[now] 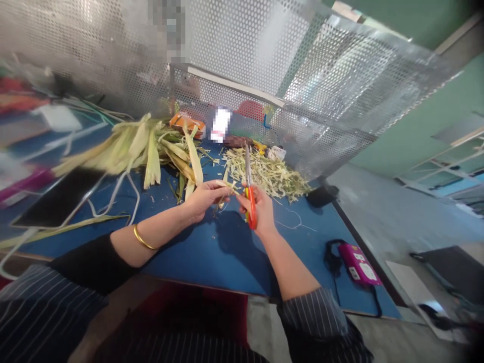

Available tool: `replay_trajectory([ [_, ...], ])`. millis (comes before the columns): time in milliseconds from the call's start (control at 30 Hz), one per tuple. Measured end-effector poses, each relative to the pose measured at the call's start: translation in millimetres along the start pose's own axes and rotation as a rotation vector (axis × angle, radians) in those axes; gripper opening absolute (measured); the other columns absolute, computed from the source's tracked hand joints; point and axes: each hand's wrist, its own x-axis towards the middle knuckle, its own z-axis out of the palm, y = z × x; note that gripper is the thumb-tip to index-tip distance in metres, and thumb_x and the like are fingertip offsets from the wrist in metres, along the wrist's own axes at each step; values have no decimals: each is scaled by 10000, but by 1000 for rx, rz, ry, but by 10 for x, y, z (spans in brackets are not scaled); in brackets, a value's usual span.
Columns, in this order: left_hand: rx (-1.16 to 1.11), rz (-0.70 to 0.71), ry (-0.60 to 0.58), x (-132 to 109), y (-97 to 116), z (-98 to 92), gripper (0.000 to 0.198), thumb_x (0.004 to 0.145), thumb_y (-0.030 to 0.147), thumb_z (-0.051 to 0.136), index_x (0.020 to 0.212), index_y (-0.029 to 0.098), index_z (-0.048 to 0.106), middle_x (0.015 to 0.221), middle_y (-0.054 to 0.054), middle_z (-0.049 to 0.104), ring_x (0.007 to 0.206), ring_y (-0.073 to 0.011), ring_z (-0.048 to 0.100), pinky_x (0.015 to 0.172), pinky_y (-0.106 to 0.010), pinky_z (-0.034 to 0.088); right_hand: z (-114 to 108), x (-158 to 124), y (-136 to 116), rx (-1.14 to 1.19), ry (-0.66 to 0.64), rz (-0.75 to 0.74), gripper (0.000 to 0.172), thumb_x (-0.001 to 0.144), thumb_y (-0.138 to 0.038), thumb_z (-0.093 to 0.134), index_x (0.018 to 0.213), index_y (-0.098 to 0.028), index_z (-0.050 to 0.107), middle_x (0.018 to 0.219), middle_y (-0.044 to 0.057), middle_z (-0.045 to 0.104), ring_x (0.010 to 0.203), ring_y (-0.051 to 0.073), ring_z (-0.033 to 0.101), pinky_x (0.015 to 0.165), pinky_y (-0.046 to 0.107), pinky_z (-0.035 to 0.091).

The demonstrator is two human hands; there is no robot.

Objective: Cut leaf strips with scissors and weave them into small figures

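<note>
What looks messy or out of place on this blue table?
Cut husk scraps lie strewn in a loose heap at the far side of the blue table, beyond the scissors in the right hand. The pink device sits close to the table's right edge. The left hand pinches a husk strip.

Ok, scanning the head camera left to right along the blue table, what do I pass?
Black tablet → pile of long husk leaves → left hand holding a husk strip → right hand with orange-handled scissors → pink device near the table's right edge.
</note>
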Motion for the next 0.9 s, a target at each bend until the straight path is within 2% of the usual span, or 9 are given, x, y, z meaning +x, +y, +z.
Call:
replay_trajectory([
  [133, 30, -56, 16, -6, -39, 12, 208, 620, 260, 780, 739, 131, 668, 682, -18, 636, 597, -99, 605, 631, -232, 462, -33, -57, 25, -25, -44, 13, 450, 682, -408, 716, 1061, -246, 536, 712, -35, 561, 464, 87, 519, 455, 250, 440],
  [333, -30, 67, 129, 37, 29, -34, 257, 601, 272, 797, 766, 130, 661, 711, -2, 647, 613, -100, 626, 742, -291, 515, -100, -113, -168, -34, 14, 19, 437, 717, -451, 686, 1068, -237, 538, 685, -37, 540, 415, 69, 475, 368, 213, 372],
  [400, -41, 113, 187, 60, 79, -67, 288, 580, 275, 810, 777, 125, 662, 705, -2, 653, 613, -112, 641, 745, -297, 519, -118, -162, -247, 46, -96, 43, 389, 764, -480, 633, 1051, -238, 535, 703, -37, 531, 402, 57, 452, 349, 201, 352],
  [467, -48, 160, 232, 85, 124, -105, 317, 561, 278, 820, 791, 122, 667, 702, -4, 661, 615, -120, 651, 739, -289, 517, -118, -216, -303, 123, -255, 85, 360, 806, -501, 577, 1042, -233, 528, 722, -31, 528, 421, 59, 465, 367, 204, 383],
  [533, -58, 201, 272, 110, 157, -141, 338, 552, 283, 825, 808, 123, 674, 707, -6, 670, 621, -121, 657, 732, -277, 511, -99, -260, -325, 140, -352, 122, 352, 822, -503, 558, 1029, -219, 528, 720, -29, 526, 435, 63, 482, 384, 207, 409],
  [700, -86, 252, 354, 155, 182, -195, 352, 549, 280, 828, 839, 132, 695, 725, -8, 687, 642, -112, 661, 706, -240, 495, -17, -295, -268, 76, -380, 216, 379, 802, -521, 578, 996, -200, 527, 695, -34, 534, 396, 56, 477, 333, 182, 377],
  [900, -108, 314, 422, 154, 135, -157, 310, 552, 256, 827, 817, 137, 719, 724, -12, 693, 654, -118, 658, 680, -229, 503, 40, -292, -200, -15, -358, 253, 433, 757, -557, 604, 987, -201, 517, 660, -55, 532, 357, 47, 468, 295, 154, 341],
])
